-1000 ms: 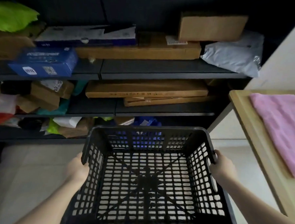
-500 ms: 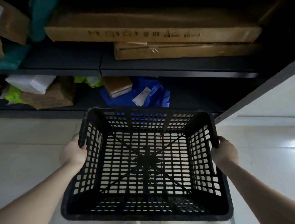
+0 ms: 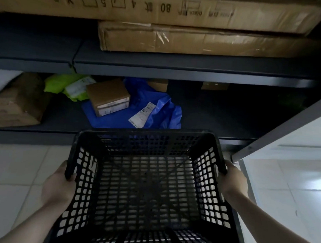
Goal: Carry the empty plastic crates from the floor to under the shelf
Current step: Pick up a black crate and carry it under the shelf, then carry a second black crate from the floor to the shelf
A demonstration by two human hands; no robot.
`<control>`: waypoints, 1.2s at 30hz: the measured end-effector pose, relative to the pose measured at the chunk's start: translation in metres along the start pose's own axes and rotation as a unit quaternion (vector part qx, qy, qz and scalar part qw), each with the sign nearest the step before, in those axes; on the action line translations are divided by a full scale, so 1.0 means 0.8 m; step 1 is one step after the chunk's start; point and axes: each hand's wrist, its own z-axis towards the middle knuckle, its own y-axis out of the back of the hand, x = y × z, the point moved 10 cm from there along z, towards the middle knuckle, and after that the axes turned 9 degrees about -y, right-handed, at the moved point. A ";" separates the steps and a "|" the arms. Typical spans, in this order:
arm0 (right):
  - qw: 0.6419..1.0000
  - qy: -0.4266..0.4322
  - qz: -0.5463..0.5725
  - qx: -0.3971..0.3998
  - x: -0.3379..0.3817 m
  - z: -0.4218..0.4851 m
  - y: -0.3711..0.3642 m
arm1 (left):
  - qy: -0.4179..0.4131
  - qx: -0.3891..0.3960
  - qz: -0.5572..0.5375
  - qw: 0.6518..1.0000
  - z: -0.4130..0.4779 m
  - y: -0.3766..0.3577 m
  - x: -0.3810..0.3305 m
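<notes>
An empty black lattice plastic crate (image 3: 145, 190) fills the lower middle of the view, held above the pale tiled floor. My left hand (image 3: 58, 185) grips its left rim and my right hand (image 3: 233, 181) grips its right rim. The crate's far edge is close to the front lip of the dark metal shelf's lowest board (image 3: 45, 134). The gap under that board is a thin dark strip; what lies in it is hidden.
The lowest board carries a blue plastic bag (image 3: 162, 114), a small cardboard box (image 3: 109, 97), a green parcel (image 3: 73, 86) and a brown box (image 3: 15, 104). Long flat cartons (image 3: 187, 40) lie on the board above. A shelf post (image 3: 284, 125) slants down at right.
My view has dropped and moved nearer the shelf; the upper boards and the table with the pink cloth have left view. The crate is lower and closer to the bottom board. Both hands keep their grip.
</notes>
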 end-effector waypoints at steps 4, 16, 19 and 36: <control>1.000 -0.006 0.009 -0.009 0.008 0.017 -0.011 | 0.003 0.012 0.035 0.999 0.037 -0.016 0.007; 0.997 0.048 -0.012 0.060 0.094 -0.041 0.083 | -0.031 0.062 0.102 0.992 0.018 0.080 -0.111; 0.993 0.091 0.004 0.074 0.147 -0.079 0.166 | -0.044 0.081 0.101 0.991 -0.011 0.139 -0.180; 0.944 0.271 0.161 0.094 0.312 -0.364 0.804 | -0.192 0.009 -0.007 0.981 -0.252 0.713 -0.510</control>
